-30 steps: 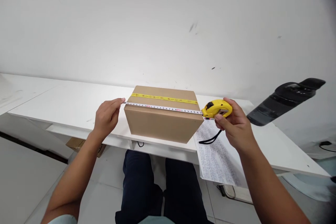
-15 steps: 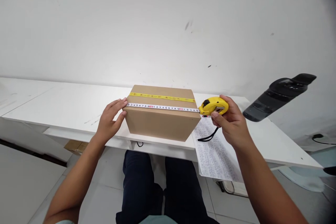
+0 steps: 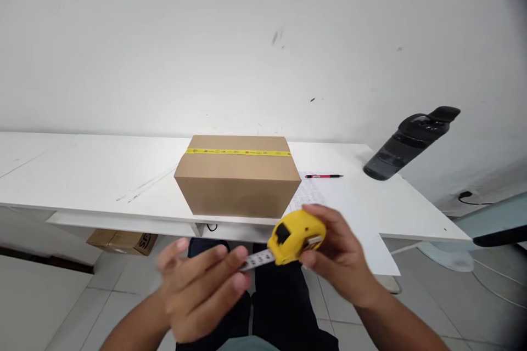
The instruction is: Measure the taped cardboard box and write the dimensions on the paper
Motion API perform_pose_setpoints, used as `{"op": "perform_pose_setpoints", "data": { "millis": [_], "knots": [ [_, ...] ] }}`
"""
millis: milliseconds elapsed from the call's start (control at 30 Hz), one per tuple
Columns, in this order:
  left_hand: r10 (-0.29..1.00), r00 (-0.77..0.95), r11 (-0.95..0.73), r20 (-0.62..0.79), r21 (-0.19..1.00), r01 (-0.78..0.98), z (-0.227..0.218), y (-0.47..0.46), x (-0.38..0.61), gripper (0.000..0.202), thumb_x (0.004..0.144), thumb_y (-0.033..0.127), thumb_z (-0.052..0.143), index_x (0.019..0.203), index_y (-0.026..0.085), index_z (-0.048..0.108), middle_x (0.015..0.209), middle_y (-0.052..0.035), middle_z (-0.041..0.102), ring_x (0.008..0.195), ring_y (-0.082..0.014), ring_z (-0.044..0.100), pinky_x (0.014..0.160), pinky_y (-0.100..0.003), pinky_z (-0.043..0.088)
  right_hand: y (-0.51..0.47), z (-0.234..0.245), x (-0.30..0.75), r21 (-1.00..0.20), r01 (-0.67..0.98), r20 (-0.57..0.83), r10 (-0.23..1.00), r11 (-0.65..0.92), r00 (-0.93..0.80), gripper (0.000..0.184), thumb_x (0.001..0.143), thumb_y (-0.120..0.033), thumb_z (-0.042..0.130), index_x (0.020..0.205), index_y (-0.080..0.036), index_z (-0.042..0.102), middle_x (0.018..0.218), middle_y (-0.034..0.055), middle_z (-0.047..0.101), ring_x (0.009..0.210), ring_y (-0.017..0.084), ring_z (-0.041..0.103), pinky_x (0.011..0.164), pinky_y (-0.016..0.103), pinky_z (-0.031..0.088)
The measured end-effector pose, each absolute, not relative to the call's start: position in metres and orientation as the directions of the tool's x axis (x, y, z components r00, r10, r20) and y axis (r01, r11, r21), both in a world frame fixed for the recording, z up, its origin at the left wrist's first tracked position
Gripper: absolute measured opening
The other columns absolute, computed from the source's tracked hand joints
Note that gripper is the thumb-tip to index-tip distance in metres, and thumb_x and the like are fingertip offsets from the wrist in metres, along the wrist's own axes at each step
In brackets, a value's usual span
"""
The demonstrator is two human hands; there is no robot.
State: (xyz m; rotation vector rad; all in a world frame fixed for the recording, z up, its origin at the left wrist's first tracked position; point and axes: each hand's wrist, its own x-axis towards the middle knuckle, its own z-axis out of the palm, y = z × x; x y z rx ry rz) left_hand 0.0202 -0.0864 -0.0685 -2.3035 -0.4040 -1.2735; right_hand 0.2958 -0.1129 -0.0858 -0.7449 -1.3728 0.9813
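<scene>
In front of my lap, my right hand (image 3: 335, 255) grips the yellow case of a tape measure (image 3: 297, 235). A short length of its white blade (image 3: 259, 259) sticks out to the left. The blade's end lies at the fingertips of my left hand (image 3: 206, 288), which is slightly blurred and closes on it; the hook itself is hidden. Beyond my hands a brown cardboard box (image 3: 239, 196) stands on the white desk (image 3: 135, 167), with yellow printed tape (image 3: 239, 152) across its top. Neither hand touches the box.
Right of the box lie a red and black pen (image 3: 324, 176) and sheets of paper (image 3: 354, 225), partly written on, overhanging the front edge. A dark bottle (image 3: 405, 145) stands farther right. Below the desk, another carton (image 3: 123, 241) sits at left. A white wall (image 3: 230, 55) rises behind.
Both hands have left the box and come down toward my lap with the tape measure. Most of the blade has gone back into the case. The pen now shows on the desk.
</scene>
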Motion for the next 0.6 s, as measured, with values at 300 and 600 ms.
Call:
{"op": "perform_pose_setpoints", "data": {
  "millis": [300,600],
  "knots": [
    [0.441,0.118,-0.709,0.89,0.264,0.654,-0.148,-0.079,0.036,0.069,0.086,0.031,0.08,0.146,0.031,0.046,0.106,-0.0015,0.074,0.104,-0.0192,0.071,0.126,-0.051,0.032,-0.101,-0.118,0.327,-0.975,-0.099,0.201,0.979,0.197,-0.037,0.082,0.087,-0.039,0.082,0.157,-0.042,0.039,0.111,0.0037,0.07,0.092,0.018,0.069,0.083,0.031,0.059],
    [0.864,-0.155,-0.338,0.478,0.781,0.526,-0.163,0.017,-0.006,0.071,0.092,0.063,0.061,0.145,0.019,0.044,0.142,-0.0191,0.057,0.132,-0.0327,0.056,0.113,-0.055,0.046,-0.07,-0.12,0.362,-0.945,0.328,-0.128,0.906,0.012,-0.404,0.07,0.09,-0.047,0.073,0.152,-0.024,0.051,0.13,0.0097,0.067,0.111,0.025,0.065,0.1,0.045,0.054]
  ]
}}
